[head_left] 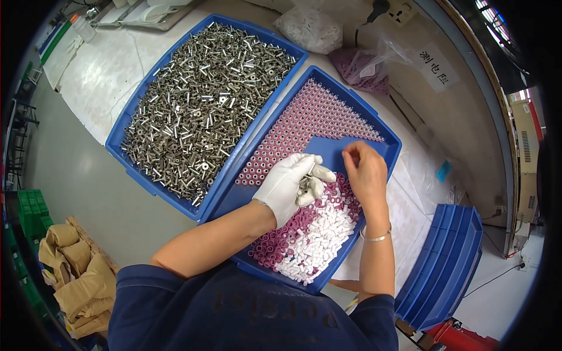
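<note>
My left hand [284, 187], in a white glove, curls palm-up around several small metal tubes [304, 183]. Beside it my bare right hand [367, 168] hovers above the blue tray [328, 150] with thumb and forefinger pinched; anything between them is too small to make out. Purple ring-shaped pieces with metal centres [310, 108] stand in tight rows across the far part of this tray. Its near part holds loose purple rings [274, 245] and a heap of short white tubes [322, 237]. A second blue tray [159, 194], at the left, is full of metal tubes [193, 111].
Clear bags of white pieces [310, 30] and purple pieces [363, 73] lie behind the trays. Stacked blue trays [442, 263] stand at the right. Brown paper sacks [79, 275] sit on the lower left. An orange-capped bottle [83, 29] and a metal tray [153, 22] are far left.
</note>
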Motion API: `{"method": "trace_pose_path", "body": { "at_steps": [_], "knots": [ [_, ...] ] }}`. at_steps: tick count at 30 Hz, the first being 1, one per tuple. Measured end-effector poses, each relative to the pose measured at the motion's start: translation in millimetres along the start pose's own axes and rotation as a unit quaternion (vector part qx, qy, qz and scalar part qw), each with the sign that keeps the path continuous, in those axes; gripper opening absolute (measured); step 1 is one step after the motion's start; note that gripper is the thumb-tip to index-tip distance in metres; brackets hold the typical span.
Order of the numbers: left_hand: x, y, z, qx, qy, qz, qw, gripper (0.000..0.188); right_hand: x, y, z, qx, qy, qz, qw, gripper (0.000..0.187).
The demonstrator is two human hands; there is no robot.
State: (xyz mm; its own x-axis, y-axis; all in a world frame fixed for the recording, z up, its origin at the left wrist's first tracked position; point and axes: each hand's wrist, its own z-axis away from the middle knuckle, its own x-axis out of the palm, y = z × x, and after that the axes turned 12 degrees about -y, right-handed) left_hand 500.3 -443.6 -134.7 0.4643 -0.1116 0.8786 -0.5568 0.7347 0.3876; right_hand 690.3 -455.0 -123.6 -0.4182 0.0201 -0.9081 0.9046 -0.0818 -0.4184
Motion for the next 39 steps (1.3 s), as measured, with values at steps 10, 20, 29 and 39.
{"method": "trace_pose_path", "body": {
  "at_steps": [10, 20, 29, 39],
  "knots": [
    [3.9, 1.6, -2.4, 0.002, -0.015, -0.077, 0.997, 0.018, -11.3, -20.1, 69.0, 0.019, -0.127, -0.005, 0.992, 0.007],
    [6.7, 1.5, 1.1, 0.032, 0.005, -0.025, 0.999, 0.019, -4.0, -18.3, 62.9, 0.016, -0.09, -0.071, 0.993, 0.006],
    [0.7, 2.2, -3.3, 0.004, -0.034, -0.041, 0.999, 0.01, 10.0, -6.1, 38.9, 0.015, -0.031, -0.035, 0.999, 0.006],
    [1.5, -0.4, -0.9, 0.021, 0.021, -0.083, 0.996, 0.013, -6.1, -43.0, 46.9, -0.072, 0.088, -0.177, 0.977, 0.015]
  ]
}}
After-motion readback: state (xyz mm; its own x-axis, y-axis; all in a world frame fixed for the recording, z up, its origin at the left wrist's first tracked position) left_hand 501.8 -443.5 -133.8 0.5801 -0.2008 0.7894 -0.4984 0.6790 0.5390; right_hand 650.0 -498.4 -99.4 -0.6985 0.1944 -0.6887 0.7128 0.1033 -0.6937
